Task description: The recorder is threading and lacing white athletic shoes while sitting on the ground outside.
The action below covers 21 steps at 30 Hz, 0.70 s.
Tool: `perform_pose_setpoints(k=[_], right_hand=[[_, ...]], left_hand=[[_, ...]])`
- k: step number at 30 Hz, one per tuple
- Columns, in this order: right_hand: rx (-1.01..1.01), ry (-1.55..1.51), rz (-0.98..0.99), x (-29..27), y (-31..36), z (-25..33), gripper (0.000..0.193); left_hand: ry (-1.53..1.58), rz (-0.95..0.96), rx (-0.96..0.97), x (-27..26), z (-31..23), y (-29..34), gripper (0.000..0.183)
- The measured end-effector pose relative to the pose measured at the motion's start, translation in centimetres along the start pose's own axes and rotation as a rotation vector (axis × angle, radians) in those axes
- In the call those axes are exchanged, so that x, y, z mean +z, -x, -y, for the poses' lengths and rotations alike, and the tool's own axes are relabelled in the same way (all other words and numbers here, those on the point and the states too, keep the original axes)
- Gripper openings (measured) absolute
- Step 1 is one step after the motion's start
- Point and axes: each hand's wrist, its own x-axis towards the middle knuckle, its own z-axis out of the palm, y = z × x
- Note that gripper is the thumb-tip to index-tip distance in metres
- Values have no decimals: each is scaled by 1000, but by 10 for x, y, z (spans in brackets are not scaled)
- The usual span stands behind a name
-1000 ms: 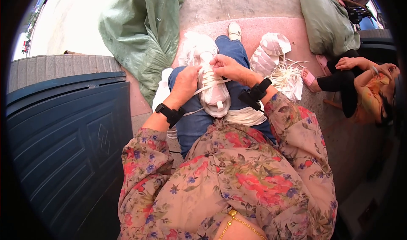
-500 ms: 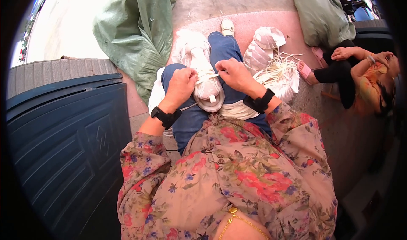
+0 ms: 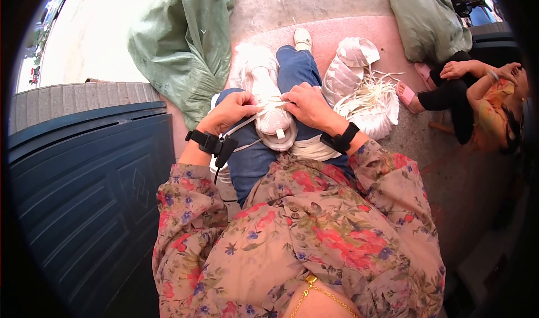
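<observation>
1. White shoe lies on the person's lap, over the blue jeans, heel tab toward the body, toe pointing away.
2. White laces cross the shoe's upper; one loose length slants out from its left edge, below the left hand.
3. Left hand: at the shoe's left lace edge, thumb and fingertips close together; can't tell if the grip has lace in it.
4. Right hand: at the right lace edge, fingers curled, grip pinching lace between thumb and fingertips.
5. Black straps on both wrists.
6. White bundle just beyond the shoe, details washed out.
7. Right of the knee: white shoe pieces stacked, next to a tangled heap of pale laces.
8. Green cover upper left, grey-green one upper right.
9. Dark blue door panel at left.
10. Right side: another person seated, black trousers, pink sandals.
</observation>
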Motion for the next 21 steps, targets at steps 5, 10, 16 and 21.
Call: perform_pose_setpoints(k=[5, 10, 16, 21], right_hand=[[-33, 16, 4, -2, -2, 1, 19], [-74, 128, 6, -3, -1, 1, 13], [-267, 321, -139, -13, 4, -5, 5], [-305, 387, -172, -25, 15, -10, 12]], left_hand=[[166, 21, 39, -2, 0, 6, 10], [-338, -404, 253, 17, 13, 19, 34], [-794, -556, 264, 44, 19, 31, 29], [-828, -618, 241, 49, 16, 28, 25]])
